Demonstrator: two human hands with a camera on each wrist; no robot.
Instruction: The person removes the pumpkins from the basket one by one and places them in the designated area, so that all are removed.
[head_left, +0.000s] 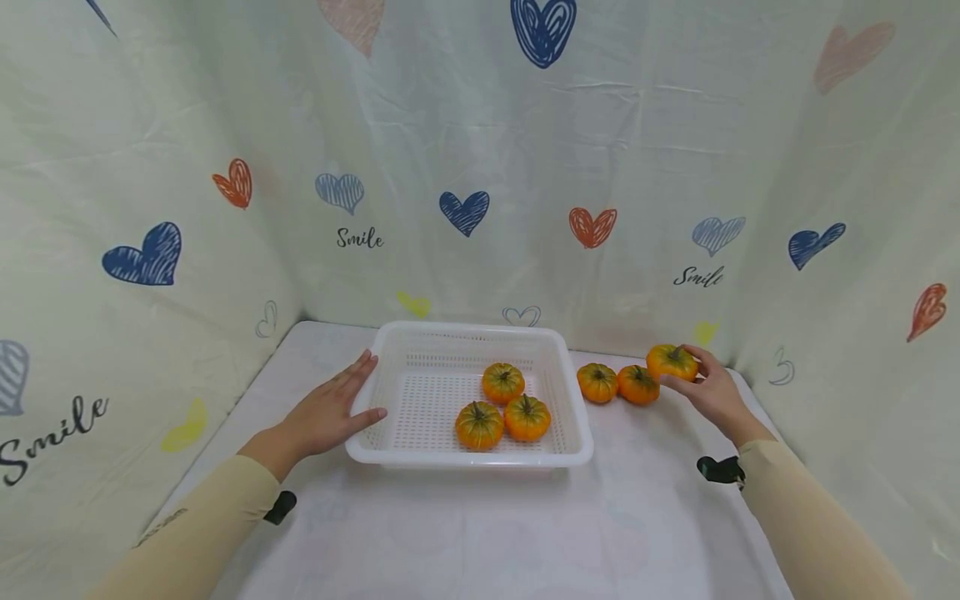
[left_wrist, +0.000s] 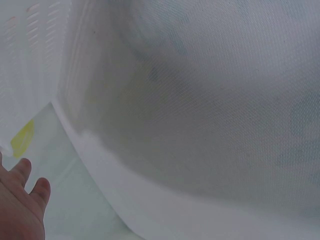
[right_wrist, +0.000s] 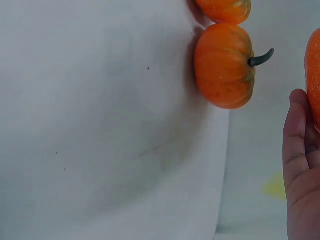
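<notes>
My right hand [head_left: 712, 395] grips a small orange pumpkin [head_left: 672, 362] with thumb and fingers, above the table's right side. In the right wrist view only an edge of that pumpkin [right_wrist: 313, 80] shows beside the fingers. Just left of it, two more pumpkins sit side by side, one nearer the hand [head_left: 638, 385] and one by the basket [head_left: 597, 382]. A white plastic basket [head_left: 468, 460] stands mid-table with three pumpkins inside, grouped toward its right half. My left hand [head_left: 322, 414] rests with extended fingers on the basket's left rim, thumb over the edge.
The white-covered table [head_left: 480, 533] extends in front of the basket. A pale curtain [head_left: 480, 125] printed with hearts and "Smile" hangs close behind the table and along both sides. A dark strap piece [head_left: 720, 470] sits at the right wrist.
</notes>
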